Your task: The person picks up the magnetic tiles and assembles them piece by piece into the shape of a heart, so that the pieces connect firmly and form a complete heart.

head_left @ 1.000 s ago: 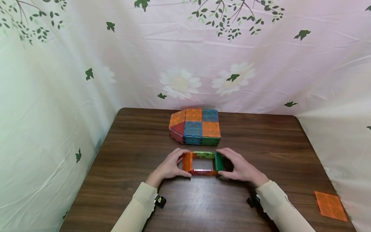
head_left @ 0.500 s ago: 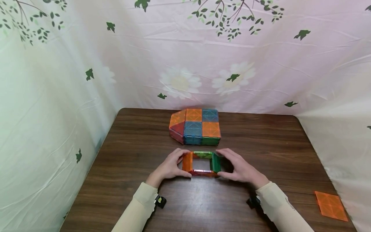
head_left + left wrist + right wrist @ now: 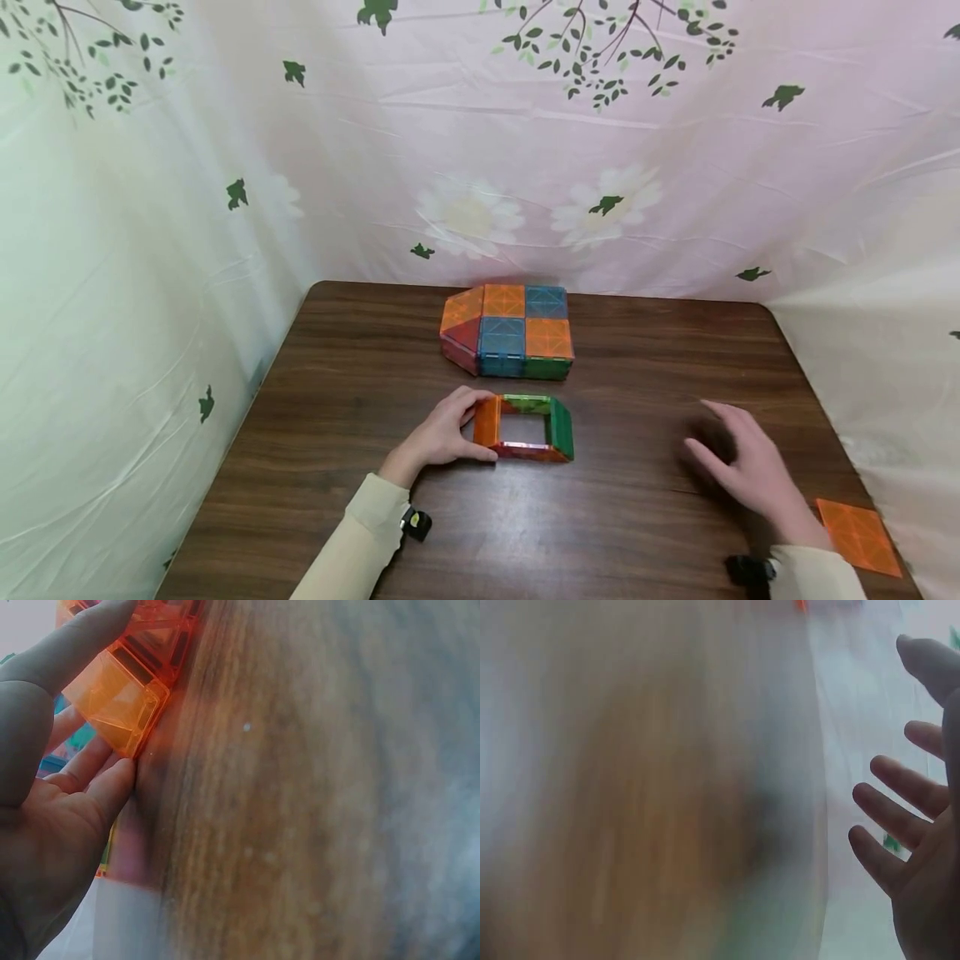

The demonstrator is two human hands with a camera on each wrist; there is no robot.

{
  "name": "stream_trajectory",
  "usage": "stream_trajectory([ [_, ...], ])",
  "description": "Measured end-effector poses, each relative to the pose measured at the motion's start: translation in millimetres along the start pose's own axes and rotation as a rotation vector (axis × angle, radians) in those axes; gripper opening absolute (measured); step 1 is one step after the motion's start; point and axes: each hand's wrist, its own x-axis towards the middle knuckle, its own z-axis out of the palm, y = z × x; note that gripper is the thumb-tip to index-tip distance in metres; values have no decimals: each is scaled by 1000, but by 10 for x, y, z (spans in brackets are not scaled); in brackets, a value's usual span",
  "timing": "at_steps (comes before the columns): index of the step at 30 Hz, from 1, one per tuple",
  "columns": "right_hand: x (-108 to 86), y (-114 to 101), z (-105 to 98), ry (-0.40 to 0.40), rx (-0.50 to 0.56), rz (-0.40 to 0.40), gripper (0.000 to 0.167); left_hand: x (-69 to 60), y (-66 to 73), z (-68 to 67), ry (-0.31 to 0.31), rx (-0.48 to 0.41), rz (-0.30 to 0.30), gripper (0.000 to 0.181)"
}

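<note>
A small open frame of translucent magnetic tiles stands on the table: an orange tile (image 3: 487,421) at its left, a green tile (image 3: 561,428) at its right, a lighter green one (image 3: 527,403) behind and a reddish one (image 3: 527,452) in front. My left hand (image 3: 446,427) grips the frame's left end, thumb at the front corner and fingers at the back. In the left wrist view the orange tile (image 3: 116,705) sits between thumb and fingers. Well to the right of the frame, my right hand (image 3: 750,462) is above the table with fingers spread, holding nothing.
Behind the frame stands a larger block of magnetic tiles (image 3: 502,337), orange and blue on top with a pointed left end. A loose orange square tile (image 3: 858,536) lies by the right edge of the wooden table (image 3: 645,517). Patterned cloth (image 3: 480,133) hangs around it.
The green tile has come left against the frame's end. My right hand has let go of it and swung right, toward the loose orange tile. My left hand stays put.
</note>
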Motion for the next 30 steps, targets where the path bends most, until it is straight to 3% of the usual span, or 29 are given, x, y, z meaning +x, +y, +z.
stream_trajectory([
  [7, -576, 459, -401, -25, -192, 379, 75, 3, -26, 10, 2, -18, -8, 83],
  [13, -900, 582, -526, -120, -317, 643, 90, 2, -22, 7, 3, -16, 2, 84],
  [21, -965, 547, -599, -170, -278, 760, 85, 2, -22, 13, 3, -14, 3, 84],
  [27, -938, 461, -625, -275, -278, 980, 100, 0, -23, 17, 0, -22, -3, 84],
  [30, -906, 437, -635, -310, -324, 1005, 97, -1, -21, 13, 5, -26, 5, 84],
])
